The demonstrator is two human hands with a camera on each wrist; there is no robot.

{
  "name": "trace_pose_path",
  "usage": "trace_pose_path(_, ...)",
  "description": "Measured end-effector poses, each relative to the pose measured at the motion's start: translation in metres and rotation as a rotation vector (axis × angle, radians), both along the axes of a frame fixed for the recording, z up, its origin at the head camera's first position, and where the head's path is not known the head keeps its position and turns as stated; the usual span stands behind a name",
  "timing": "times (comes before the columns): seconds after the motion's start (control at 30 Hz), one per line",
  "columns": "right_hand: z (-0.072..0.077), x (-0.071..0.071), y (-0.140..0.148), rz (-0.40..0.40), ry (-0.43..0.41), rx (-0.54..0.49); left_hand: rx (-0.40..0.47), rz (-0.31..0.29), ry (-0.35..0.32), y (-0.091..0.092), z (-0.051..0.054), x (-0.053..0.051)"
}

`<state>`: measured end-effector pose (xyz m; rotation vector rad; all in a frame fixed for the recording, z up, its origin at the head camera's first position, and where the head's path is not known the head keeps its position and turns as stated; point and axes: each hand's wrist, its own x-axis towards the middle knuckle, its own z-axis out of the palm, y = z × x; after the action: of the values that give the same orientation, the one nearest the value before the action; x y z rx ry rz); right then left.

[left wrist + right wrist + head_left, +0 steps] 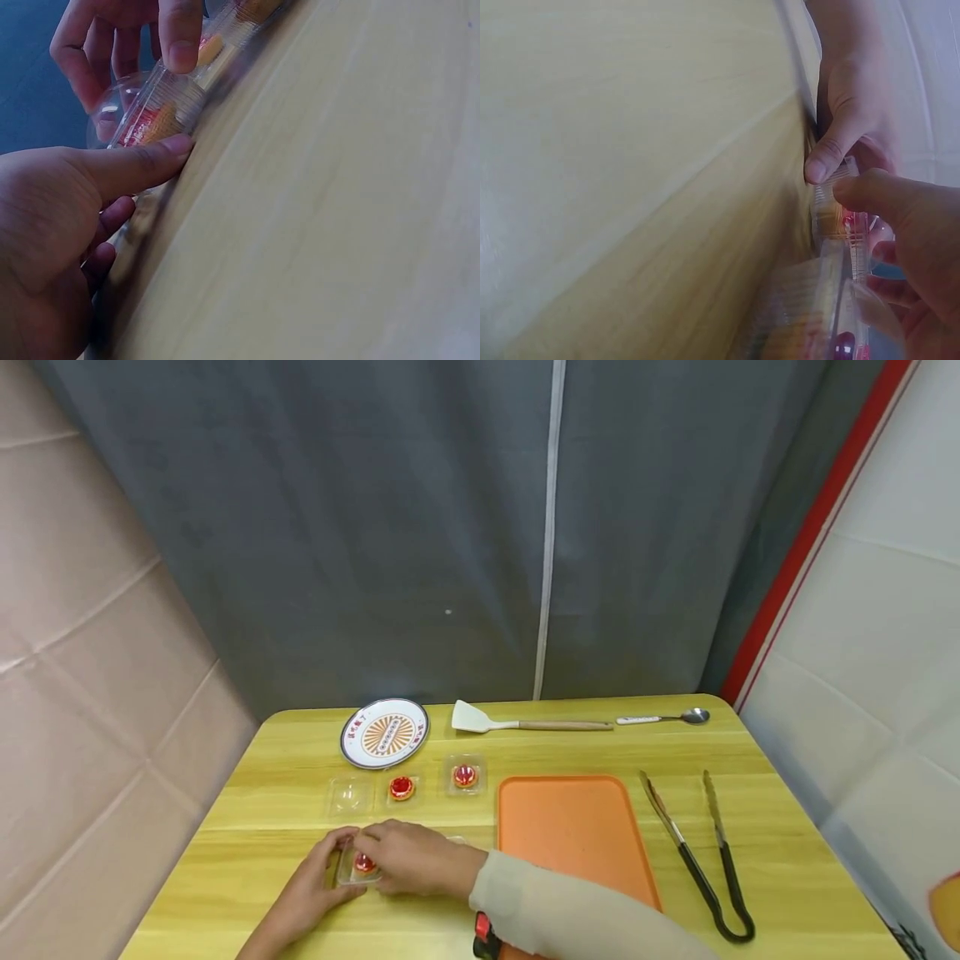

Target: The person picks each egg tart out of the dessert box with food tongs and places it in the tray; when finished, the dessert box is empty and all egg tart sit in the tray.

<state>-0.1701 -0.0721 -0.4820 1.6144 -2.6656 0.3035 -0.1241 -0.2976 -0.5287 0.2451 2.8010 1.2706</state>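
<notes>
A small clear plastic box (345,870) holding a red-topped tart (364,864) sits low on the table, between both hands. My left hand (309,887) grips its left side, with the thumb (146,163) along the near edge. From the right, my right hand (414,858) pinches the same box; its thumb (874,193) shows on the rim in the right wrist view. The box has a domed lid (109,112). Another clear box (795,311) with a tart lies beside it, mostly hidden by my right hand in the head view.
Behind the hands stand an empty clear box (350,795) and two tarts (402,788) in clear packaging. Farther back are a printed plate (360,747), a white spatula (471,719) and a spoon (695,716). An orange tray (566,818) and black-handled tongs (701,877) lie right.
</notes>
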Motion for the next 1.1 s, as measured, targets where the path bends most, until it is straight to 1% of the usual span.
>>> trace_pose_path(0.3, -0.0022, -0.0026, 0.0028, 0.045, -0.035, -0.041, 0.002, 0.015, -0.022, 0.0022, 0.003, 0.0011)
trace_pose_path(0.53, 0.002, -0.0042, 0.0064, 0.062, -0.074, -0.048, -0.01, 0.021, -0.029, 0.0035, 0.0026, -0.0011)
trace_pose_path(0.77, 0.0039, -0.0039, 0.0069, 0.05, -0.061, -0.051, -0.004, 0.01, 0.001, 0.0048, 0.0041, -0.0018)
trace_pose_path(0.97, 0.0011, -0.002, 0.008, 0.033, -0.126, -0.077, 0.01, 0.006, -0.001, 0.0024, 0.0008, 0.0003)
trace_pose_path(1.1, 0.0017, -0.0022, 0.0077, 0.022, -0.135, -0.086, 0.0, 0.008, 0.04, 0.003, -0.0015, 0.0013)
